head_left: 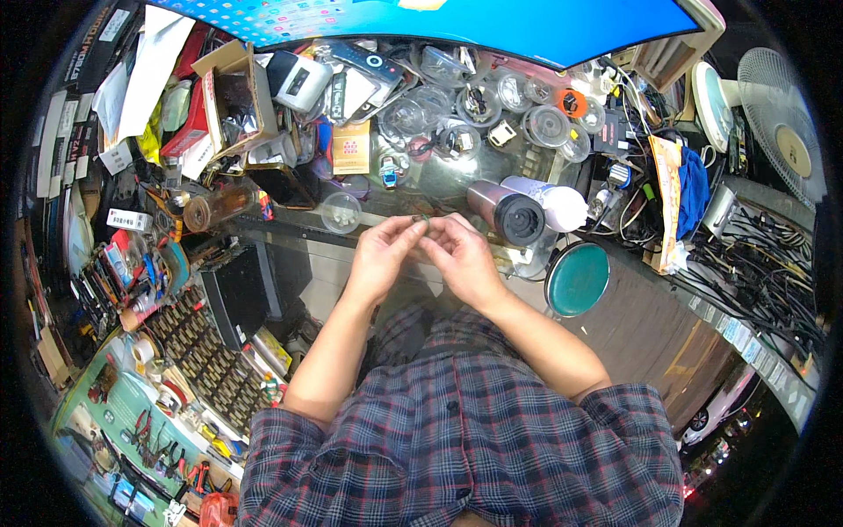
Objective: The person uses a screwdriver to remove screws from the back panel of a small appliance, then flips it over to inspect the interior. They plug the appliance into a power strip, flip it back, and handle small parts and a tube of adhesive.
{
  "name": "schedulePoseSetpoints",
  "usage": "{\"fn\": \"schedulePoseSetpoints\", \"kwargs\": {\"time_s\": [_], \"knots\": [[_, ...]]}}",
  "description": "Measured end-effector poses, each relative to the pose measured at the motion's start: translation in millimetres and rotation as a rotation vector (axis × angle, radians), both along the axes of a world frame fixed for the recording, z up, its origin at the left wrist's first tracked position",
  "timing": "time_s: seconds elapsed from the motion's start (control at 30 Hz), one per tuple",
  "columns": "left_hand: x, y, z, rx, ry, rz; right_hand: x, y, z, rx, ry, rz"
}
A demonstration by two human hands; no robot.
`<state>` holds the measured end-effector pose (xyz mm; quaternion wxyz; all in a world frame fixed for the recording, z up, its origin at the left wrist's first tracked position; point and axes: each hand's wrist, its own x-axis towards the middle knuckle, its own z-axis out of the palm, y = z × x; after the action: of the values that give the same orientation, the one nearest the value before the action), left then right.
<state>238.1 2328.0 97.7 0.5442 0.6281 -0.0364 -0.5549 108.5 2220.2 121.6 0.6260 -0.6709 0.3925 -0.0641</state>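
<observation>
My left hand (383,255) and my right hand (463,258) meet in front of me at the near edge of the glass counter. Fingertips of both pinch a small, dark greenish piece (423,220), mostly covered by the fingers and too small to name. Left of the hands, a round clear dish (341,212) holds tiny parts. Beyond them lie a blue-faced watch (389,174) and a tan packet (351,147). A dark-lidded tumbler (518,218) lies tilted to the right, beside a white bottle (564,209).
Clear plastic tubs (546,126) crowd the counter under a large monitor (492,22). An open cardboard box (237,97) stands at the far left. To the right are a green round stool (578,279), a fan (786,136) and tangled cables (746,272). Pliers (145,428) lie lower left.
</observation>
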Motion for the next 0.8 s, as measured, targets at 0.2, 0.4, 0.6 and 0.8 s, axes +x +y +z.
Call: {"fn": "schedulePoseSetpoints", "kwargs": {"time_s": [0.2, 0.4, 0.6, 0.8], "knots": [[1, -4, -9, -0.019, 0.184, 0.121, -15, 8, -24, 0.466, -0.127, -0.212], [2, -14, -18, 0.012, -0.005, 0.165, -33, 10, -53, 0.591, -0.139, -0.299], [12, -42, -11, 0.09, -0.657, -0.034, -19, 22, -68, 0.46, -0.116, -0.291], [44, -55, -21, 0.023, -0.662, -0.001, 29, 5, -140, 0.708, -0.276, -0.633]]}}
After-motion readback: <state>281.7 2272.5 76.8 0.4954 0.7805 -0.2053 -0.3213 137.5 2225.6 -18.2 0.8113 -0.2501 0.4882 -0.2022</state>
